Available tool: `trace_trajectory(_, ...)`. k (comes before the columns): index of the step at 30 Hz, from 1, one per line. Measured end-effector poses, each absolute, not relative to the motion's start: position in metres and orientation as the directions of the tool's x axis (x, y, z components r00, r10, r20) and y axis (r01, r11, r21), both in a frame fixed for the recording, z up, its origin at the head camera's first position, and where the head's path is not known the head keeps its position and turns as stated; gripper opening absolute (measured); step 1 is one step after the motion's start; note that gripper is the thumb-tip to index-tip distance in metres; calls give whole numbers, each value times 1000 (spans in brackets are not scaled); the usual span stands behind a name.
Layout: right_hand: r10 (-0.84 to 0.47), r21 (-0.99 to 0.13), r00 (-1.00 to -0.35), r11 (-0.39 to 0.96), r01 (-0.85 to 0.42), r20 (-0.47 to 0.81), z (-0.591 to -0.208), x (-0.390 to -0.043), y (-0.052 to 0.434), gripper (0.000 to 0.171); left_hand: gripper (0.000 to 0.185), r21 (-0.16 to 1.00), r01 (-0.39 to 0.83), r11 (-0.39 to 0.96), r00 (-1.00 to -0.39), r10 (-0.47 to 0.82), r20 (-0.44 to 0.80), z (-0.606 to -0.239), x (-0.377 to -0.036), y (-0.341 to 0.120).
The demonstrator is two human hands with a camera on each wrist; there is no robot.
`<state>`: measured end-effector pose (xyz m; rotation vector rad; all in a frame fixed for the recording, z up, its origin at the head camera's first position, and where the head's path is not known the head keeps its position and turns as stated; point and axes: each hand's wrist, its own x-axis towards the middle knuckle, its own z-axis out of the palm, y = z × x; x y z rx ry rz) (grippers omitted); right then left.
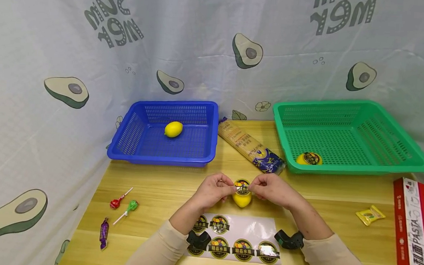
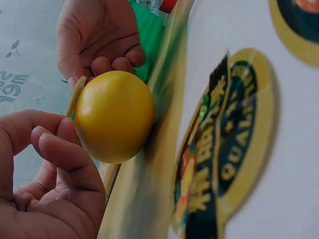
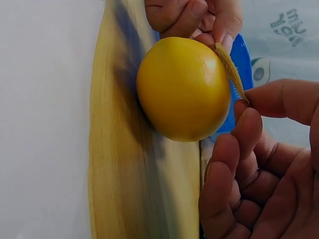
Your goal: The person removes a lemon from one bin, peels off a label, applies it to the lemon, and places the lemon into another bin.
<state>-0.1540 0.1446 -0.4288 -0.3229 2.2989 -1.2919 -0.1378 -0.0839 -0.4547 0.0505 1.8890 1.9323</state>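
Observation:
A round fruit sticker, black and gold with printed fruit, is stretched between my two hands over a yellow lemon. My left hand pinches its left edge between thumb and forefinger. At the opposite edge my right hand pinches it the same way. In the right wrist view the sticker shows edge-on, close against the lemon. Below the hands lies a white sticker sheet with several round stickers on it.
A blue basket at the back left holds one lemon. The green basket at right holds a stickered lemon. Between them lies a pasta packet. Lollipops and a purple candy lie left; a red pasta box stands right.

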Motion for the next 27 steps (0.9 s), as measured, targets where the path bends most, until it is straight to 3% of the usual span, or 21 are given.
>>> trace_trajectory(11,-421,-849,-843,523,75,-334,-438,-155,145,23,16,945,-324,50,-888,329,-322,-458,-138,-85)
trace_trajectory(18,-473,-863,-780,477,163,-409,-441,-156,146,37,45,914,-396,90,-842,361,-401,-460,-140,-86)
trace_trajectory(22,-508,-905,-797,410,111,-328,-439,-156,145,43,54,925,-366,97,-830,416,-372,-460,-140,-87)
trace_trajectory(27,-466,-928,-864,371,6,-192,-428,-149,139,53,56,970,-242,22,-863,452,-225,-447,-135,-88)
